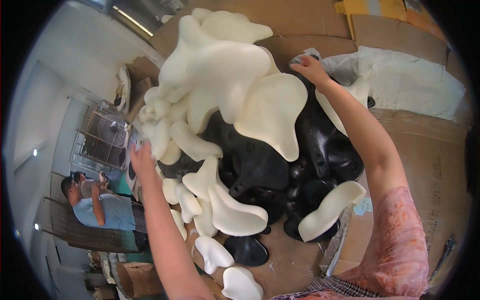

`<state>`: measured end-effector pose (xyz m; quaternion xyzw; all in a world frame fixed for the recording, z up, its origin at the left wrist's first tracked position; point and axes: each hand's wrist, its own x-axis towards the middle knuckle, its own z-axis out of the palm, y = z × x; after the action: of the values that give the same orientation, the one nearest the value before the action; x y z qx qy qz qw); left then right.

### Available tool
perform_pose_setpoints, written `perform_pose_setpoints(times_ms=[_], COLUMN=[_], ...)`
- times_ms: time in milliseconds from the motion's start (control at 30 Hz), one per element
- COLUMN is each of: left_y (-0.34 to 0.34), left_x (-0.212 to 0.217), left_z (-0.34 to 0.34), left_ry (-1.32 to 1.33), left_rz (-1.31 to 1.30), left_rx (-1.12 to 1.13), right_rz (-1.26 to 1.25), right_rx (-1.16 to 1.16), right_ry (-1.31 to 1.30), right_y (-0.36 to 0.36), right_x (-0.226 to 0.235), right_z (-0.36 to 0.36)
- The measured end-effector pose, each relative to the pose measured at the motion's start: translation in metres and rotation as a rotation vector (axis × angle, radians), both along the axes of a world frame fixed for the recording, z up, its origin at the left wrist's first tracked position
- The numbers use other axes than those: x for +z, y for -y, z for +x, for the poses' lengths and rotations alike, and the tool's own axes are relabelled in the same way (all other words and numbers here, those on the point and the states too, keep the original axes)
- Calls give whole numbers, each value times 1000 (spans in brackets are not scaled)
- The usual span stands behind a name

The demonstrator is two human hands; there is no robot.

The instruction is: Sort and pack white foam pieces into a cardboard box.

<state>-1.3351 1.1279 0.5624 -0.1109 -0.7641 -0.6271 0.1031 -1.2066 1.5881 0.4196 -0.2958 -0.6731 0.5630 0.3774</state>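
Note:
A heap of cream foam pads (pixel 215 65), shaped like bicycle saddles, fills the middle. Black saddle-shaped shells (pixel 260 170) with a glossy surface lie among and under them. My right hand (pixel 314 71) reaches to the far right side of the heap, its fingers curled by a crumpled greyish film (pixel 312 52) and the far end of a black shell. What sits inside those fingers is hidden. My left hand (pixel 142 154) is at the heap's left edge, beside the smaller cream pads (pixel 159 137); motion smears its fingers. One broad pad (pixel 272 112) rests across the black shells.
Brown cardboard (pixel 415 170) lies under and around the heap. White sheeting (pixel 400 82) covers the far right part. Two people, one in a blue shirt (pixel 107 210), are off to the left, near a caged fan (pixel 107 130). Loose pads (pixel 242 285) lie close to me.

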Motion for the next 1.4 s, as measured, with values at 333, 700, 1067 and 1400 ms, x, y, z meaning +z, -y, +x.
perform_pose_setpoints(times_ms=[333,700,1067,1400], left_y=[-201,-100,223,494], left_x=[-31,-85,-81,-178], left_z=[-136,14,245,600], left_ry=[365,356,31,-78], left_rz=[619,987,1198,1043], left_rx=[-498,-702,128,1074], right_rz=[199,276,122,596], right_rx=[680,308,1047,1409], right_ry=[104,70,-172,-150], right_y=[-31,142,459,786], right_x=[-20,5,76,-51], right_z=[-105,4,98,220])
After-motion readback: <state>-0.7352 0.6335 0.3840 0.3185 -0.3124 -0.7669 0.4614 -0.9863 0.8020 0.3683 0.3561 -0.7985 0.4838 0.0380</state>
